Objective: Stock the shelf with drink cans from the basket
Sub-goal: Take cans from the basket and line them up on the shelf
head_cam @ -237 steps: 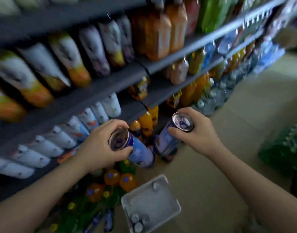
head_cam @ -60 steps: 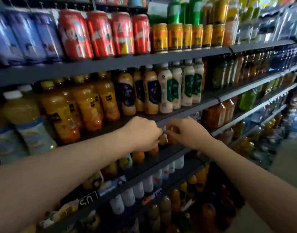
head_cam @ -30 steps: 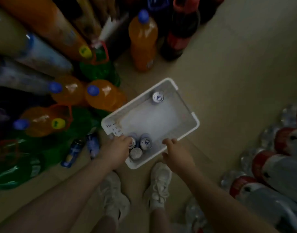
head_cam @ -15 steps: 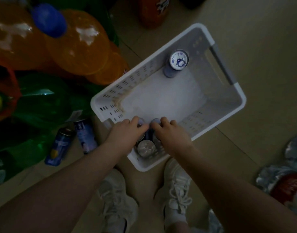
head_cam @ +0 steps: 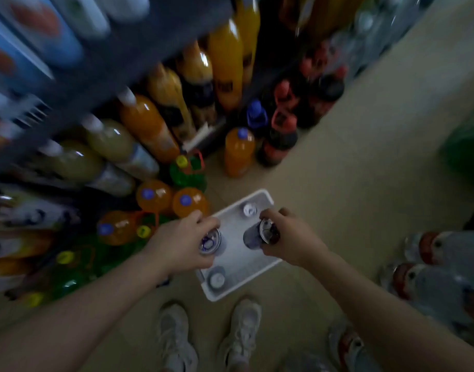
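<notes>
Both hands have risen from the basket (head_cam: 265,196), left grip (head_cam: 189,241) and right grip (head_cam: 289,238) each curled round a can (head_cam: 210,241), (head_cam: 260,234). Below them two cans (head_cam: 217,278), (head_cam: 250,209) remain inside. Beyond, the blurred shelf (head_cam: 139,47) looks crowded, so a hasty placement could topple bottles.

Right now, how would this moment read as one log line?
left hand: grips purple drink can | right hand: grips second can | white plastic basket: two cans left

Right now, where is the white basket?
In the head view, the white basket sits on the floor just ahead of the person's white shoes, right of the orange soda bottles, below both hands.
</notes>
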A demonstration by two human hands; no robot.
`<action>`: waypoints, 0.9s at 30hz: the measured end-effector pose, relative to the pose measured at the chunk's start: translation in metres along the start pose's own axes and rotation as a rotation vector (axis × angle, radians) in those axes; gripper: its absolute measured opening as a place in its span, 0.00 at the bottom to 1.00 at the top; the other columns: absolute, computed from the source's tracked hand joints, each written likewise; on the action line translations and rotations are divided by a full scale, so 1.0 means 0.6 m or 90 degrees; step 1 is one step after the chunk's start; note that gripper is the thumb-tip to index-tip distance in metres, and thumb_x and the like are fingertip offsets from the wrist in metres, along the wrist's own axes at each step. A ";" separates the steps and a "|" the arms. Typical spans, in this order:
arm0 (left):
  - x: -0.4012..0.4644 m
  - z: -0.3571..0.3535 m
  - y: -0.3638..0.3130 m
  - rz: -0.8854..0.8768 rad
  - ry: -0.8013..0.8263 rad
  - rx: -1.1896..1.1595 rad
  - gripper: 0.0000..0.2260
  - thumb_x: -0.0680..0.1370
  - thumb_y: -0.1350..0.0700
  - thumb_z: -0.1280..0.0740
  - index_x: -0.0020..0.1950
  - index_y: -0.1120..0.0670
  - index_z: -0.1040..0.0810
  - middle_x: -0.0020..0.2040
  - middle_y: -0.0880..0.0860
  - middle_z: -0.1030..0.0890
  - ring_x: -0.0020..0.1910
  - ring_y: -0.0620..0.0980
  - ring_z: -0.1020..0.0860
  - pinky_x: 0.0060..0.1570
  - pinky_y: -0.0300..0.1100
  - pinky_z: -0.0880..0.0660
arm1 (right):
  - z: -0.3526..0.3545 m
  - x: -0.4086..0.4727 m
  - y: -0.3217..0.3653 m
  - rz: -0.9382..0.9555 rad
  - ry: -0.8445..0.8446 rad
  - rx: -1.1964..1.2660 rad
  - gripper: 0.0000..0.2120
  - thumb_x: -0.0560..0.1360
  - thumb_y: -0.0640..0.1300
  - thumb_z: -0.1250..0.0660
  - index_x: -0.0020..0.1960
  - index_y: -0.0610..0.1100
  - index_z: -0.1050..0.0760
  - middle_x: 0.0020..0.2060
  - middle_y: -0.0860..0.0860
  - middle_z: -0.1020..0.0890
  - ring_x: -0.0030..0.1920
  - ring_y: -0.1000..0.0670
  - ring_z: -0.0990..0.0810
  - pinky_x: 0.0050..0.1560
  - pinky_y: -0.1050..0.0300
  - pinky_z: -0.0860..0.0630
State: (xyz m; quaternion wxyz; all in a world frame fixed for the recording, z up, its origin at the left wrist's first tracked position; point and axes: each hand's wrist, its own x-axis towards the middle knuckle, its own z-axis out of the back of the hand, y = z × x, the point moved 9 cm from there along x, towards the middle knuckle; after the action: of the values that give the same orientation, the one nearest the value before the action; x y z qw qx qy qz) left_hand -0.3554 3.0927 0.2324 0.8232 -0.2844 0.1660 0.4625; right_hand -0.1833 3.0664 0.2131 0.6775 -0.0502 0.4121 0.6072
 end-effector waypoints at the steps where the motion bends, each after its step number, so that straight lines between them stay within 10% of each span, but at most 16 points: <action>1: -0.037 0.059 -0.018 0.004 -0.018 0.012 0.26 0.69 0.42 0.32 0.66 0.43 0.33 0.59 0.49 0.29 0.53 0.53 0.23 0.41 0.42 0.29 | 0.056 -0.035 0.037 0.010 -0.016 0.017 0.29 0.66 0.48 0.28 0.65 0.48 0.33 0.57 0.45 0.28 0.52 0.40 0.23 0.45 0.55 0.28; 11: -0.462 0.624 -0.086 0.072 -0.416 -0.153 0.28 0.57 0.33 0.38 0.51 0.47 0.27 0.48 0.48 0.20 0.50 0.51 0.21 0.46 0.44 0.26 | 0.494 -0.367 0.486 0.345 -0.227 0.030 0.24 0.65 0.50 0.25 0.54 0.44 0.31 0.43 0.53 0.23 0.47 0.49 0.23 0.40 0.57 0.30; 20: -0.865 0.899 -0.055 0.151 -0.726 -0.008 0.24 0.60 0.33 0.41 0.48 0.45 0.25 0.42 0.44 0.20 0.43 0.47 0.21 0.43 0.47 0.23 | 0.615 -0.621 0.896 0.672 -0.354 0.041 0.21 0.67 0.56 0.27 0.52 0.46 0.30 0.38 0.59 0.24 0.36 0.61 0.25 0.31 0.73 0.30; 27: -1.152 1.010 0.027 0.193 -0.913 0.008 0.19 0.59 0.35 0.37 0.40 0.47 0.24 0.32 0.42 0.22 0.30 0.34 0.26 0.33 0.34 0.30 | 0.638 -0.803 1.187 0.823 -0.453 0.011 0.22 0.65 0.62 0.31 0.44 0.43 0.27 0.34 0.53 0.23 0.35 0.54 0.25 0.34 0.60 0.31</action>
State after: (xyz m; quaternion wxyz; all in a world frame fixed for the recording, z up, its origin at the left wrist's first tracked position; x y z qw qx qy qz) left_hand -0.7207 3.0152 1.0727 0.6585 0.1190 -0.3732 0.6426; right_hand -0.5712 3.0909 1.0703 0.2775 0.4079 0.1193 0.8616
